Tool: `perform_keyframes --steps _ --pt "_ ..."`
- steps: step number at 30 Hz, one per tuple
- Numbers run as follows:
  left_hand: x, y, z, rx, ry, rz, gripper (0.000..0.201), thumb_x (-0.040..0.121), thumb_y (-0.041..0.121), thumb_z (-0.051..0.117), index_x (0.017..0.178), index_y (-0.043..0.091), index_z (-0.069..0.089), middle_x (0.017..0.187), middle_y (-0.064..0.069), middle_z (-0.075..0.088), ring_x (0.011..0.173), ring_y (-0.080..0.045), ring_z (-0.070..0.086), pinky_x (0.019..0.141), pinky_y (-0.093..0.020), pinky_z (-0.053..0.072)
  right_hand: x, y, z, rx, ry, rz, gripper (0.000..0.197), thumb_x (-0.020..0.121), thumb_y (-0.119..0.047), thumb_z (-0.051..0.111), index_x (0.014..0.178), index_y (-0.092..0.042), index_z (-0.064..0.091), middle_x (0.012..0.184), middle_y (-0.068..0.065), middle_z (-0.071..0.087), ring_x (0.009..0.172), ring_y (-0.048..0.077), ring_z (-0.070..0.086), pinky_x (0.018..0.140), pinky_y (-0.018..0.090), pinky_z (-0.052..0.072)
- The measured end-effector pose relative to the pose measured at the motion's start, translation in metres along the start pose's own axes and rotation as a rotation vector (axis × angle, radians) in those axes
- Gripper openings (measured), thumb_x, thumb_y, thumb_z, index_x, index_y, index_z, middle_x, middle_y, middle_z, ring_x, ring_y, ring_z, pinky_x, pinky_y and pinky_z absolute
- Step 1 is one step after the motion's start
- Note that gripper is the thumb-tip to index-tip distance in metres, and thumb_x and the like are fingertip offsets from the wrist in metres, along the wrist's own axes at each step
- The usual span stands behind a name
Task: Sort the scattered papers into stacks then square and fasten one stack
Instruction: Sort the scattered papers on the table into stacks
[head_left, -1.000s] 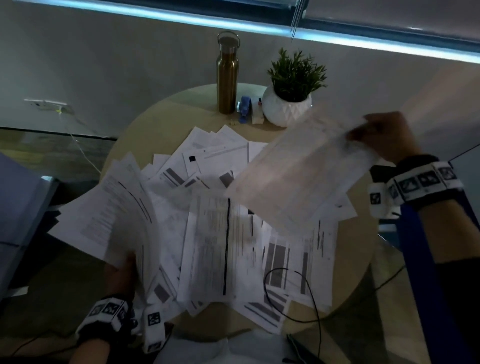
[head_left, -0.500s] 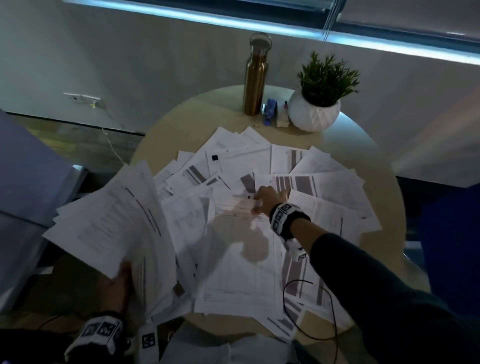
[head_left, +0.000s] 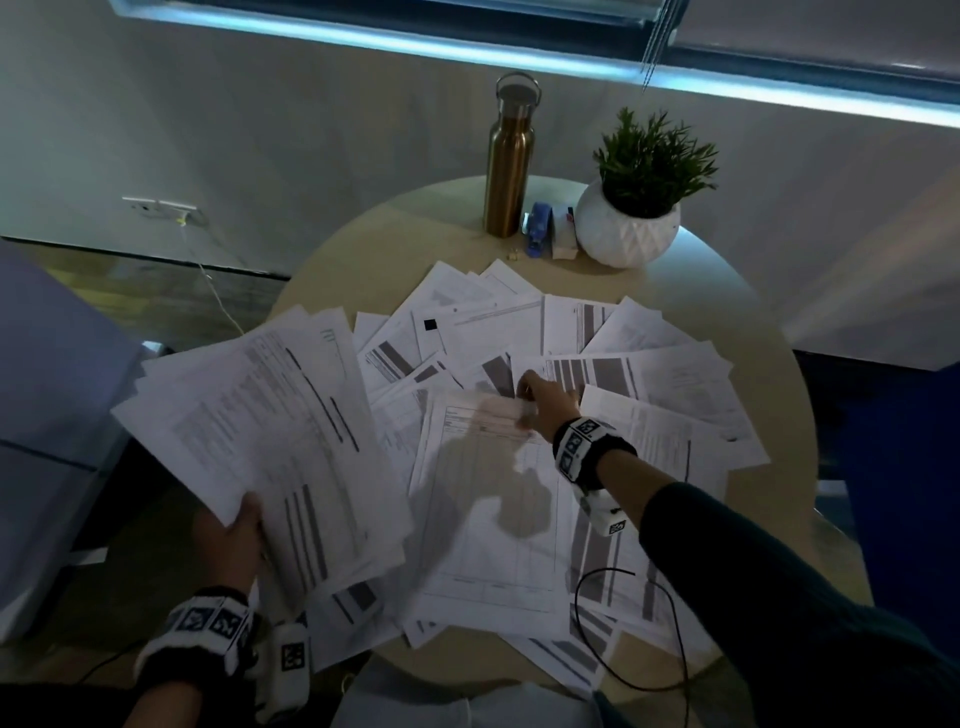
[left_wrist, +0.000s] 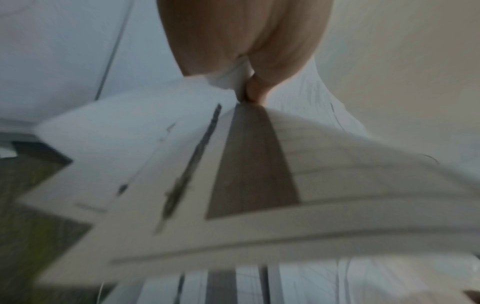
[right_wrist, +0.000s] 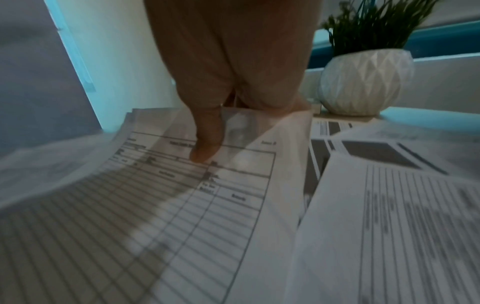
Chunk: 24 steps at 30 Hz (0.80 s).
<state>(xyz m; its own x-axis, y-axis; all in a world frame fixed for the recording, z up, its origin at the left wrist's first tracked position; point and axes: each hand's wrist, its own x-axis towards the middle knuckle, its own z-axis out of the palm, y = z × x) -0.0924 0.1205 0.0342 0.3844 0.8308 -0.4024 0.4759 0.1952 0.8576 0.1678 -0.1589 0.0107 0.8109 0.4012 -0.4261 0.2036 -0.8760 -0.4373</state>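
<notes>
Pinching the far edge of a ruled form sheet (right_wrist: 182, 216), right hand (head_left: 545, 410) reached across the spread — thumb (right_wrist: 207, 144) lay on the printed side, fingers tucked beneath the lifted edge. Gripped in the left hand (head_left: 228, 540), at the near corner with thumb on top: a fanned, uneven stack of papers (head_left: 270, 441), held above and to the left of the scattered papers (head_left: 649, 379) on the round table (head_left: 363, 249).

Judged light, thin and limp — each sheet would sag and curl away from the fingers, as the form already did below the thumb. Slippery against one another too, so the loose fan would likely slide apart unless clamped firmly near its edge. Best taken at an edge or corner, lifted a little to free it from the sheets beneath. Easily creased if squeezed hard.

Pale, smooth tabletop, nearly covered just ahead of and below the right fingers. Well beyond the fingertips, at the far rim: a metal bottle (head_left: 511, 161), a blue stapler (head_left: 537, 228) just beside it, a small white item too unclear to name, and a potted plant (head_left: 631, 208) in a faceted white pot. Near the right wrist, a thin black cable (head_left: 675, 613) looped over the papers. Dim room, grey wall behind, a cool strip of light along the top; a wall socket (head_left: 161, 208) far to the left.
</notes>
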Motion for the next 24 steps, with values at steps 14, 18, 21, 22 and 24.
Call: perform_keyframes --steps 14,18,21,22,24 --pt "-0.014 0.083 0.064 0.076 -0.329 0.304 0.030 0.092 0.014 0.054 0.121 0.013 0.055 0.113 -0.009 0.063 0.102 -0.022 0.058 0.088 -0.034 0.043 -0.036 -0.059 -0.141 0.258 0.227 -0.353 0.021 0.068 -0.031 0.079 0.083 -0.019 0.071 0.091 -0.006 0.059 0.089 0.012 0.051 0.085 0.028 0.040" --pt "-0.041 0.109 0.087 -0.030 -0.522 0.321 0.021 0.096 0.022 0.044 0.106 0.019 0.062 0.081 0.020 0.073 0.078 0.002 0.067 0.068 -0.012 0.052 -0.036 -0.080 -0.145 0.260 0.342 -0.372 0.051 0.057 -0.052 0.075 0.098 -0.022 0.072 0.131 -0.001 0.043 0.122 0.025 0.036 0.106 0.045 0.030" --pt "-0.056 0.111 0.093 -0.006 -0.544 0.351 0.015 0.095 0.029 0.046 0.098 0.028 0.061 0.076 0.031 0.070 0.075 0.014 0.064 0.064 -0.004 0.048 -0.038 -0.085 -0.150 0.452 0.359 -0.376 0.038 0.068 -0.026 0.080 0.098 -0.004 0.071 0.106 0.005 0.064 0.092 0.017 0.059 0.088 0.033 0.053" --pt "-0.059 0.109 0.094 0.031 -0.553 0.382 0.012 0.090 0.029 0.055 0.100 0.026 0.061 0.078 0.034 0.069 0.077 0.014 0.063 0.066 -0.004 0.048 -0.039 -0.085 -0.149 0.462 0.379 -0.385 0.034 0.070 -0.022 0.079 0.096 -0.002 0.071 0.098 0.009 0.070 0.082 0.016 0.062 0.080 0.029 0.055" --pt "-0.060 0.098 0.098 0.143 -0.531 0.466 0.032 0.080 0.024 0.069 0.110 0.017 0.062 0.089 0.027 0.070 0.087 0.007 0.064 0.077 -0.012 0.050 -0.040 -0.081 -0.143 0.475 0.423 -0.392 0.031 0.071 -0.023 0.079 0.094 -0.004 0.073 0.088 0.009 0.072 0.075 0.019 0.064 0.073 0.032 0.054"
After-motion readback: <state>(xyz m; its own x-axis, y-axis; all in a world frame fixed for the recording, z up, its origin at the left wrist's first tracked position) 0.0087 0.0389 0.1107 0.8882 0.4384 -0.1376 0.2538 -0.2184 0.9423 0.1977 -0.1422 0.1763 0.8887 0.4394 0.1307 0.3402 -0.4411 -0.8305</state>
